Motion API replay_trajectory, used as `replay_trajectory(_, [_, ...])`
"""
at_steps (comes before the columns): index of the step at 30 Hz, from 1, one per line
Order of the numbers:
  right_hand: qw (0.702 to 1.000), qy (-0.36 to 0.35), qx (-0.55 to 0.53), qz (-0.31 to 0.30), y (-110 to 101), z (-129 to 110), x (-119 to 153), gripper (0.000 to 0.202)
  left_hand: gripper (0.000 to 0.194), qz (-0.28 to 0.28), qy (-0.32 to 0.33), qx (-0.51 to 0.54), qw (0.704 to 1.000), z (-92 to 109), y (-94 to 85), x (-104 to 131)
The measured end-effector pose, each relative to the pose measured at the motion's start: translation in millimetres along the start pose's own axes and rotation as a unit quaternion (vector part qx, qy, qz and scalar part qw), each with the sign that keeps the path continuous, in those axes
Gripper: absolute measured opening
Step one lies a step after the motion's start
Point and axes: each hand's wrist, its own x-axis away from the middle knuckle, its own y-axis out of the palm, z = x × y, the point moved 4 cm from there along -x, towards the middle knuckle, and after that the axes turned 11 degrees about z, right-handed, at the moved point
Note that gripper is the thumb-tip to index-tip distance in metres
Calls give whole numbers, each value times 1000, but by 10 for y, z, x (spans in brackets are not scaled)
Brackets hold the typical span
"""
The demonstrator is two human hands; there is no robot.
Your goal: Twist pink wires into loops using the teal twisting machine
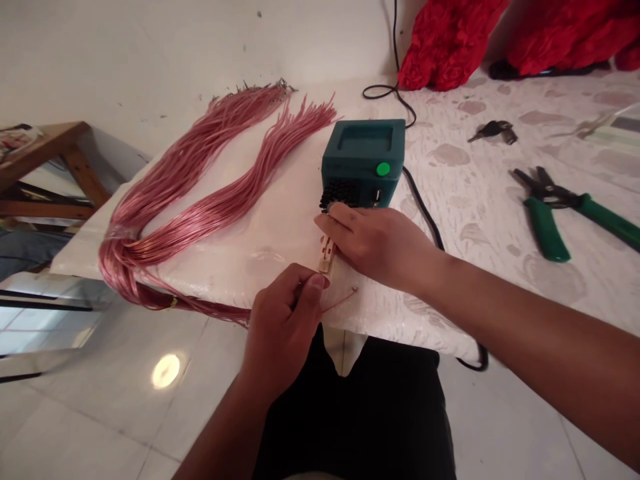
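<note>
My left hand [287,320] is closed in a pinch at the table's front edge, on pink wires [225,310] that run in from the left. One thin wire end with a small metal tip [355,289] sticks out to the right of it. Just above my left thumb is a narrow beige piece [325,255] with red marks. My right hand [373,240] has its fingers closed together at the piece's upper end, partly hiding it. Behind those fingers stands a teal box-shaped device [363,160] with a green dot, and a cluster of short black strands [336,193] at its front.
A large bundle of pink wires [200,227] lies looped at the left. Green-handled pliers [547,227] and keys [494,131] lie at the right. Red ruffled fabric [445,43] is at the back. A black cable [425,207] runs beside the device. A wooden stand [55,153] is far left.
</note>
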Motion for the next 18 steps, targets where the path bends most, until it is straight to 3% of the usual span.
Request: replay_trajectory(18, [999,13,-24,34,-57,58,35,35,20,29,39,-42,998,51,-11,14])
